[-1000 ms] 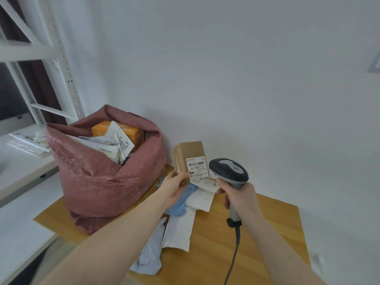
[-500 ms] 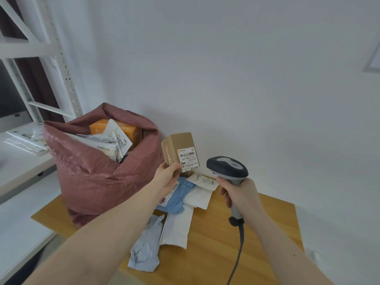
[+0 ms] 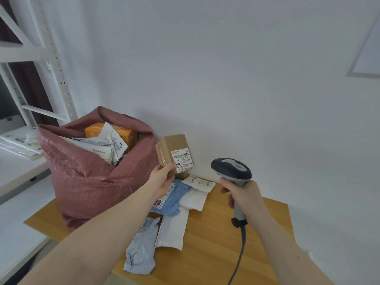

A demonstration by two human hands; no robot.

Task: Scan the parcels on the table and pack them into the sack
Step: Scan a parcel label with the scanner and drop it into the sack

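While held: box (image 3: 172, 155) beside sack (image 3: 92, 177).

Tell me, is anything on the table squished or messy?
Yes. The grey mailer bag at the table's near edge is badly crumpled, and its lower end pokes past the edge. The blue mailer and white mailers lie overlapped in a loose heap. Nothing looks torn or spilled.
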